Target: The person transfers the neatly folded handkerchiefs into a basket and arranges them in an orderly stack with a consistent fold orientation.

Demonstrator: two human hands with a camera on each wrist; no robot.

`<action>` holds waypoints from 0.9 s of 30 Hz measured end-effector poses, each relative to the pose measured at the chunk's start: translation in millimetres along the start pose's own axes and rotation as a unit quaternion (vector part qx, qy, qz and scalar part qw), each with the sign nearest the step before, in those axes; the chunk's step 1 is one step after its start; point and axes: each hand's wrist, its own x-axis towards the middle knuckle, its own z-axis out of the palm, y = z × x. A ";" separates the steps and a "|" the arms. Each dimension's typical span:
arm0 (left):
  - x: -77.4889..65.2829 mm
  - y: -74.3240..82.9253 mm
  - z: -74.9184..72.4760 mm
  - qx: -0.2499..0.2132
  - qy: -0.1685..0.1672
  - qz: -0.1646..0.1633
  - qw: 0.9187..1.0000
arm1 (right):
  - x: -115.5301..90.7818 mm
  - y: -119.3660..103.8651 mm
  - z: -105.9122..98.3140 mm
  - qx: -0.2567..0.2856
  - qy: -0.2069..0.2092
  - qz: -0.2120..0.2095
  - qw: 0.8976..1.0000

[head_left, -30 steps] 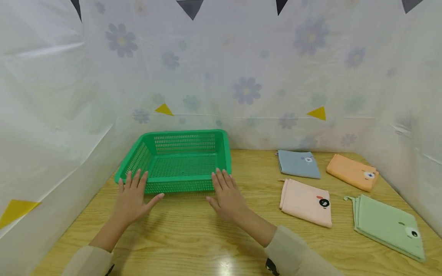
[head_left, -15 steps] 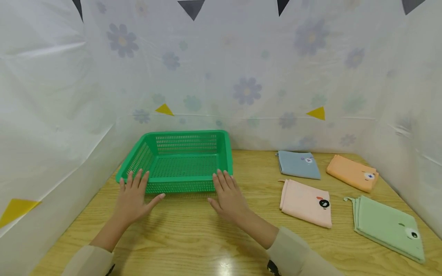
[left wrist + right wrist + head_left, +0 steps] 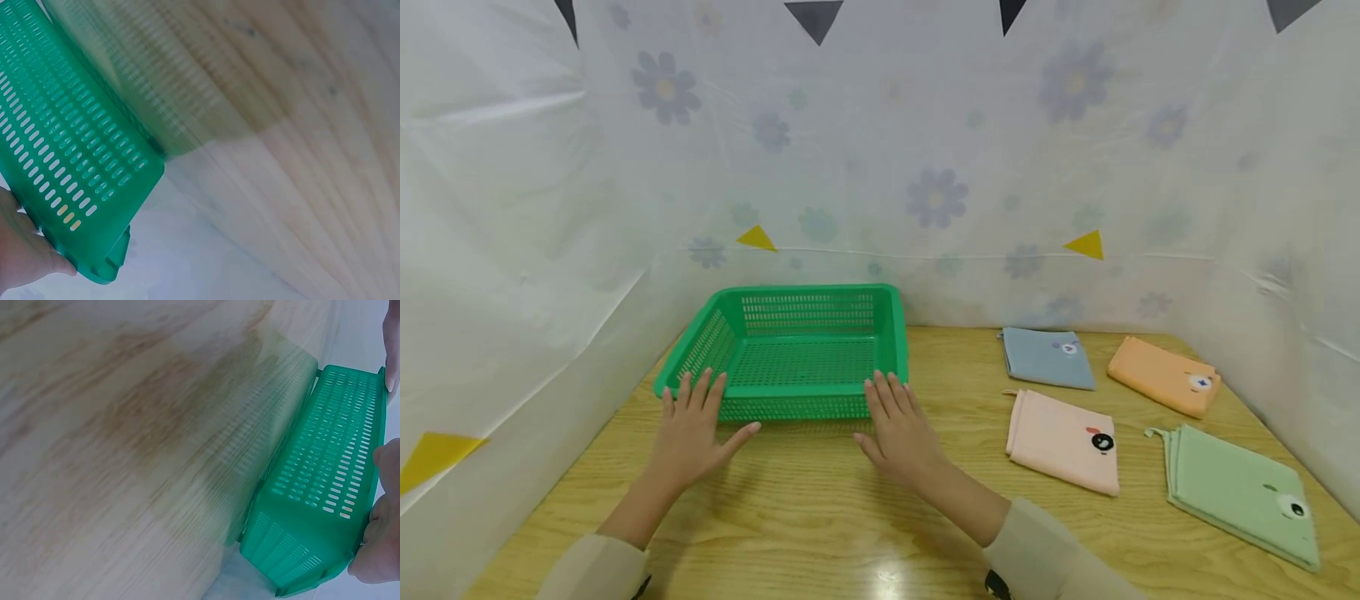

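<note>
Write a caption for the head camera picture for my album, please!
Two hands, left and right, touch the near rim of a green basket on a wooden table.

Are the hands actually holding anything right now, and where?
Nothing is gripped. The left hand and right hand lie flat, straight fingers touching the near rim of the green perforated plastic basket at its two front corners.

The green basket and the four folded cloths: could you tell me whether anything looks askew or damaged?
Nothing stands out. The green basket sits flat and intact, and the folded cloths lie neatly apart on the table.
</note>
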 end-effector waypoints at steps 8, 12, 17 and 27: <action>-0.3 0.8 1.1 0.001 0.006 0.004 1.000 | -2.1 0.4 -1.6 -0.006 0.002 0.000 1.000; -0.8 1.4 1.9 0.004 0.008 0.006 1.000 | -3.9 0.5 -2.6 -0.004 0.003 -0.001 1.000; -1.1 3.5 1.4 0.009 0.005 0.005 1.000 | -6.5 1.0 -4.1 0.008 0.007 0.002 1.000; -4.0 9.4 -4.5 0.010 0.011 0.010 1.000 | -10.6 1.2 -9.6 0.016 -0.003 0.007 1.000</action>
